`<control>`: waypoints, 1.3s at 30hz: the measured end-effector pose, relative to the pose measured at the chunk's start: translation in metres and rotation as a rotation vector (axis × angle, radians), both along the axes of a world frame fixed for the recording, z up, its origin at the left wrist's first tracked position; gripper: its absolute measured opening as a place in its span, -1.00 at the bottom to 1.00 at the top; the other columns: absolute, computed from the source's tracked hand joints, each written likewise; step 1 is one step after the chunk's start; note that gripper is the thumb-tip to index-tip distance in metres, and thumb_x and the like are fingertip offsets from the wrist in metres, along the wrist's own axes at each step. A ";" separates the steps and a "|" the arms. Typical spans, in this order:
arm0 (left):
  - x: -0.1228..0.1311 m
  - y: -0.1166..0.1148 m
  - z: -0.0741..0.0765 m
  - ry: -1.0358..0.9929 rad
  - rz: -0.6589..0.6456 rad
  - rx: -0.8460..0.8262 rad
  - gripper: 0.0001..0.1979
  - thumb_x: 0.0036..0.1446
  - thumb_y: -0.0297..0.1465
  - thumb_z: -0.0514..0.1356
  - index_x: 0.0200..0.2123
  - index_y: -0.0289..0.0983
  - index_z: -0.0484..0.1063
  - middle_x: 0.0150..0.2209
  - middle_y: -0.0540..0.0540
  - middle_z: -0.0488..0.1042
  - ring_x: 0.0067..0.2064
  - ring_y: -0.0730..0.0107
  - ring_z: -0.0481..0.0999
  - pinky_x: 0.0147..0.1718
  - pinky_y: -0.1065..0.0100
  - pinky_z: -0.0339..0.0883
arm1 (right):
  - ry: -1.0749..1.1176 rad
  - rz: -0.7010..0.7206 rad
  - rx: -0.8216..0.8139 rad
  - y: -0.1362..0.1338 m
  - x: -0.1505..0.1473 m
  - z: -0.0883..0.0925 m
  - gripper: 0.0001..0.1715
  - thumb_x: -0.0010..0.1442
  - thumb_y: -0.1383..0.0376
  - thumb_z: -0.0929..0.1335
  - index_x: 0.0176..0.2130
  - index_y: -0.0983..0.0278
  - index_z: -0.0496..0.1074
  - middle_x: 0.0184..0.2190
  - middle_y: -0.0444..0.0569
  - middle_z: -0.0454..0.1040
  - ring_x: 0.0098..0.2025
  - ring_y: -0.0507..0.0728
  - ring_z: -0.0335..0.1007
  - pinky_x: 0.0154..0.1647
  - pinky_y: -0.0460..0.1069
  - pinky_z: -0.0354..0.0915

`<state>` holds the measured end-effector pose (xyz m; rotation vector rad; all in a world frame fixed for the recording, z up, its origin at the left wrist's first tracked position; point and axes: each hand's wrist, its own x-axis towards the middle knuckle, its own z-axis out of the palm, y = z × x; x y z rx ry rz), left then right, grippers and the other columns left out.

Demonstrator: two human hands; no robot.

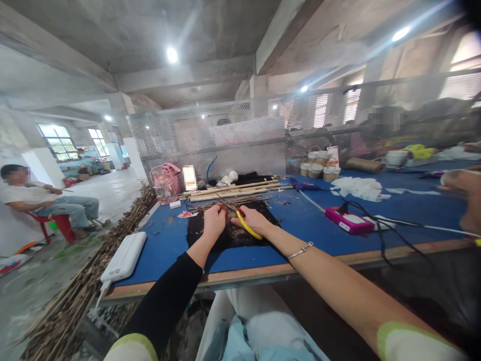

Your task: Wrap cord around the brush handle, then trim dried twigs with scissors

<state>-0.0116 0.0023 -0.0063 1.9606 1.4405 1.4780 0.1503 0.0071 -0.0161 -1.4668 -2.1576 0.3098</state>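
Observation:
My right hand (252, 220) is closed round the yellow-handled scissors (251, 228), whose blades point up and left toward my other hand. My left hand (215, 220) is closed in a pinch close to the blades; what lies between its fingers is too small to make out. Both hands are above a black cloth (203, 238) on the blue table (300, 245). Brown dry scraps (238, 233) lie on the cloth below the scissors. Just beyond the hands, thin dry twigs (206, 204) lie across the table.
Peeled sticks (233, 193) lie behind the twigs. A white power bank (124, 255) rests at the left edge, a pink bottle (165, 183) behind it. To the right are a magenta box (349, 220) with cables, white tissue (358, 188) and a co-worker's hand (466, 195). Brown stalks (86, 271) line the table's left side.

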 end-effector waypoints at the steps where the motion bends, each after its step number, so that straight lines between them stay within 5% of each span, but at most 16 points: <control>1: 0.000 0.000 0.000 0.021 0.013 0.009 -0.80 0.03 -0.45 0.04 -0.45 -0.30 0.47 -0.50 -0.07 0.50 -0.46 0.42 0.42 -0.42 0.45 0.22 | -0.006 -0.008 0.003 0.000 0.000 0.001 -0.47 0.02 -0.13 0.28 -0.28 0.26 0.28 -0.39 -0.01 0.43 -0.42 0.07 0.30 -0.45 -0.10 0.08; 15: -0.002 0.002 0.000 0.115 0.026 0.020 -0.74 0.09 -0.33 0.03 -0.48 -0.28 0.46 -0.52 -0.06 0.48 -0.46 0.41 0.39 -0.43 0.44 0.15 | -0.044 -0.049 -0.007 0.002 0.001 0.003 -0.39 0.01 -0.21 0.23 -0.35 0.28 0.32 -0.41 0.02 0.45 -0.42 0.11 0.35 -0.49 -0.09 0.10; 19: -0.003 0.005 -0.003 0.147 0.065 -0.038 -0.72 0.07 -0.32 0.04 -0.56 -0.28 0.44 -0.60 -0.04 0.44 -0.51 0.43 0.37 -0.44 0.43 0.15 | -0.158 -0.162 0.073 0.001 0.001 0.004 -0.36 -0.03 -0.21 0.25 -0.27 0.27 0.33 -0.35 0.08 0.47 -0.33 0.20 0.39 -0.42 -0.04 0.13; 28: -0.007 0.010 -0.010 0.180 0.057 -0.189 -0.73 -0.07 -0.19 0.19 -0.53 -0.29 0.49 -0.56 -0.09 0.48 -0.47 0.37 0.42 -0.43 0.39 0.18 | -0.318 -0.387 0.497 -0.004 0.012 0.014 -0.68 0.09 0.24 0.29 -0.15 0.35 0.30 -0.19 0.17 0.36 -0.14 0.26 0.21 -0.13 0.07 0.06; 34: -0.011 0.015 -0.012 0.127 0.085 -0.160 -0.77 -0.03 -0.26 0.17 -0.46 -0.31 0.50 -0.50 -0.12 0.50 -0.42 0.35 0.45 -0.36 0.39 0.22 | -0.305 -0.383 0.553 -0.005 0.011 0.017 -0.69 0.19 0.41 0.13 -0.12 0.33 0.32 -0.16 0.19 0.30 -0.09 0.27 0.09 -0.09 0.10 0.00; 39: -0.036 0.024 0.000 0.096 0.244 -0.075 -0.78 0.03 -0.32 0.11 -0.36 -0.32 0.48 -0.43 -0.14 0.52 -0.35 0.32 0.47 -0.30 0.37 0.24 | -0.245 -0.366 0.528 0.002 0.015 0.012 -0.72 0.11 0.34 0.25 -0.14 0.34 0.31 -0.17 0.15 0.33 -0.11 0.25 0.15 -0.08 0.08 0.03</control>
